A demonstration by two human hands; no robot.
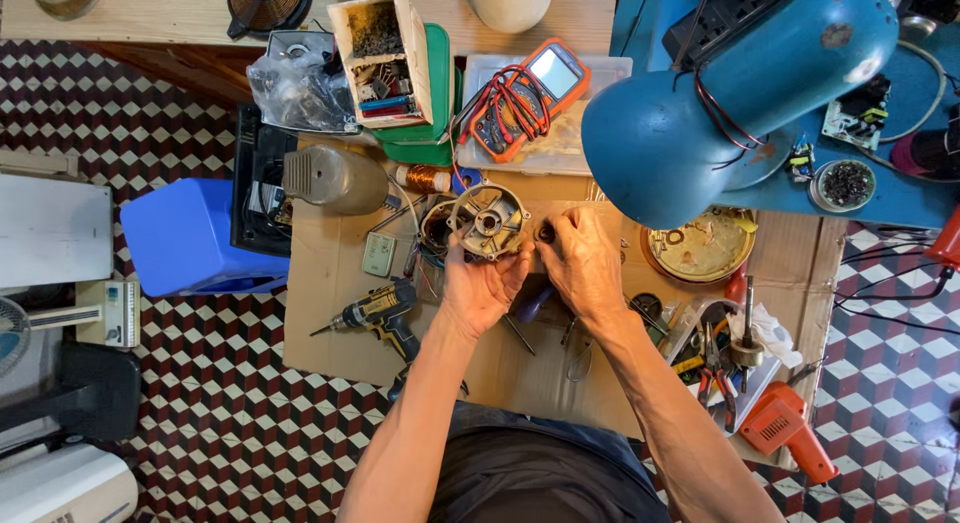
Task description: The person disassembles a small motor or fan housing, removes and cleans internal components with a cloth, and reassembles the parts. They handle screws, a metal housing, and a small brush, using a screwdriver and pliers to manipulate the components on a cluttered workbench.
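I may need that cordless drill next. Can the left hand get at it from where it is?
Probably yes: the cordless drill lies uncovered on the cardboard beside the left hand, but that hand holds the motor housing.

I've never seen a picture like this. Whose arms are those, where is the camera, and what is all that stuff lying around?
The camera sits on a person's head and looks straight down, so the two bare arms are the wearer's own. The left hand holds a round grey metal motor housing; the right hand pinches a small dark part beside it. They work over a sheet of cardboard on a patterned tile floor. Around them lie a cordless drill, an orange multimeter, a blue desk lamp and a tray of pliers.
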